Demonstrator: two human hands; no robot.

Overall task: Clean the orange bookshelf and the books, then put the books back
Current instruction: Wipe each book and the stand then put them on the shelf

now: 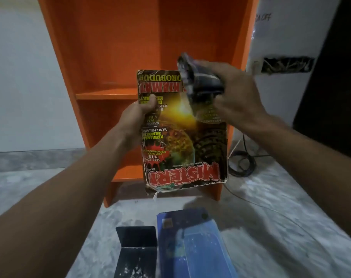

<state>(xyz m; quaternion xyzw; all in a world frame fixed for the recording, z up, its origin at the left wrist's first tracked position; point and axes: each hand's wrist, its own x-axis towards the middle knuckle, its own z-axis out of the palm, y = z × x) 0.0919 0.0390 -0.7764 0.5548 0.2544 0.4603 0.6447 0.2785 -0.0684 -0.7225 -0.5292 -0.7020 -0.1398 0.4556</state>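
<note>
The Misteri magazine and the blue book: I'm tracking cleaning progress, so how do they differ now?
The left hand holds the Misteri magazine up; the blue book lies on the floor. The right hand presses a dark cloth on the magazine; no hand touches the blue book. The magazine's edges are tattered; the blue book is speckled white. Neither is on the orange bookshelf.

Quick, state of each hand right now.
Left hand: grips the Misteri magazine by its side edge.
Right hand: grips a dark cloth against the magazine's cover.
</note>
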